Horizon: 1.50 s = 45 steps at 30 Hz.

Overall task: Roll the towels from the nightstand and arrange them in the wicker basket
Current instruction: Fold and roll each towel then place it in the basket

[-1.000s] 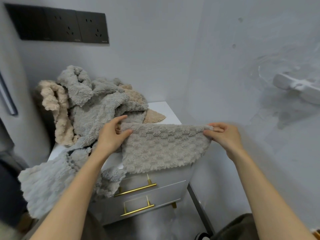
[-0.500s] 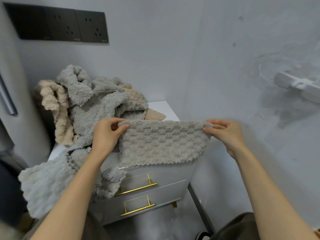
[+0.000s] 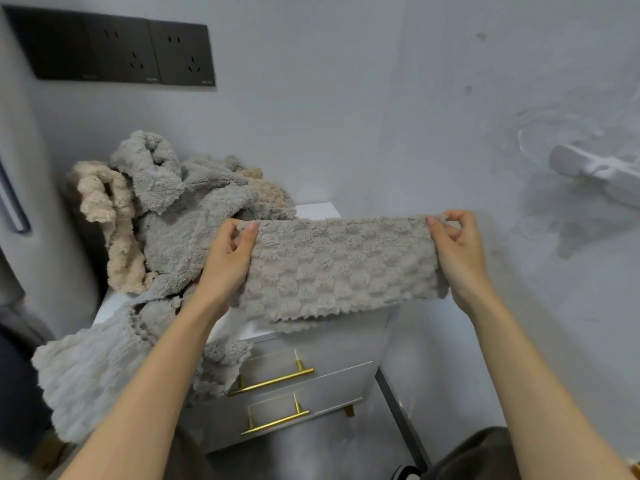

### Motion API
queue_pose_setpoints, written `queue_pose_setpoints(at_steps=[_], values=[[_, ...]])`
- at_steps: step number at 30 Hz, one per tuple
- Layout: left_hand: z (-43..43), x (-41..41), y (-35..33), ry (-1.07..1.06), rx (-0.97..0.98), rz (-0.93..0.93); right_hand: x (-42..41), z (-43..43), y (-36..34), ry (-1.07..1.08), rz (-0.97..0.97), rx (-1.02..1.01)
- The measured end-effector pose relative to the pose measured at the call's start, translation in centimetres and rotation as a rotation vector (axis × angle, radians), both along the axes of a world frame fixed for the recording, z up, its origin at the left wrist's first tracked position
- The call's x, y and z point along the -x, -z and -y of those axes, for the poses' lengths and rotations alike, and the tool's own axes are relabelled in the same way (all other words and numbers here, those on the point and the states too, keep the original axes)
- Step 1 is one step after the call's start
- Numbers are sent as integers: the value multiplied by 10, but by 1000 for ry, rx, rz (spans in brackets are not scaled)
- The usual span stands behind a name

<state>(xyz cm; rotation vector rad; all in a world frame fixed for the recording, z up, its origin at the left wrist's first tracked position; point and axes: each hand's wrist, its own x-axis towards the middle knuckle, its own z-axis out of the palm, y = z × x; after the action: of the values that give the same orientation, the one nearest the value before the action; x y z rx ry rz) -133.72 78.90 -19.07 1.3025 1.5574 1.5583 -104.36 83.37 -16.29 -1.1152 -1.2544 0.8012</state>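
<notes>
Two hands, left [image 3: 225,268] and right [image 3: 457,261], pinch grey towel [image 3: 339,268] over white nightstand [image 3: 346,344]; black sockets [image 3: 114,53]

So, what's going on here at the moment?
A person holds one grey towel stretched between both hands, the left hand and right hand each pinching a top corner, over the nightstand. It is not rolled yet. A heap of grey and beige towels lies on the nightstand. No wicker basket is in view.
</notes>
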Motion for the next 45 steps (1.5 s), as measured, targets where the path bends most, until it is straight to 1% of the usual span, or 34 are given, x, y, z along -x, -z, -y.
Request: queue_pose_setpoints(at_steps=[3, 4, 6, 7, 8, 9, 12, 14, 16, 18, 20, 22, 24, 25, 27, 29, 32, 34, 37, 39, 42, 45], values=[[-1, 2, 5, -9, 60, -122, 3, -5, 8, 54, 192, -2], [-2, 5, 9, -24, 78, -204, 4, -9, 12, 69, 252, 28], [-5, 10, 16, -82, 109, -436, 7, -17, 20, 87, 342, 100], [-7, 12, 19, -110, 118, -537, 9, -21, 24, 91, 359, 126], [-8, 12, 21, -128, 113, -598, 13, -25, 28, 93, 360, 142], [-10, 12, 23, -136, 102, -618, 16, -29, 32, 96, 351, 150], [-16, 13, 25, -122, 70, -581, 24, -36, 39, 89, 288, 183], [-17, 16, 27, -109, 41, -645, 23, -39, 40, 52, 277, 242], [-14, 12, 25, -114, -31, -762, 20, -39, 41, 23, 370, 316], [-6, 1, 19, -40, -45, -852, 14, -38, 42, 28, 554, 375], [3, -11, 16, 160, 29, -919, 10, -33, 41, 20, 699, 450], [10, -19, 21, 334, 123, -1016, 8, -26, 40, -43, 718, 581], [13, -21, 30, 385, 164, -1139, 6, -20, 41, -100, 710, 696], [13, -21, 33, 380, 160, -1160, 4, -18, 42, -115, 696, 720], [11, -19, 34, 364, 129, -1097, 1, -16, 43, -118, 646, 711], [10, -15, 32, 359, 94, -1032, -2, -15, 43, -85, 594, 659], [12, -11, 30, 340, 79, -1045, -5, -13, 40, 11, 616, 533], [13, -11, 27, 316, 40, -1050, -5, -11, 35, 17, 572, 495], [13, -10, 21, 257, -53, -981, -5, -6, 27, -43, 408, 508], [14, -6, 17, 231, -77, -927, -5, -2, 23, -80, 337, 529], [16, -1, 13, 255, -82, -891, -5, 5, 21, -119, 284, 565], [17, 0, 13, 288, -57, -841, -4, 10, 22, -170, 279, 621]])
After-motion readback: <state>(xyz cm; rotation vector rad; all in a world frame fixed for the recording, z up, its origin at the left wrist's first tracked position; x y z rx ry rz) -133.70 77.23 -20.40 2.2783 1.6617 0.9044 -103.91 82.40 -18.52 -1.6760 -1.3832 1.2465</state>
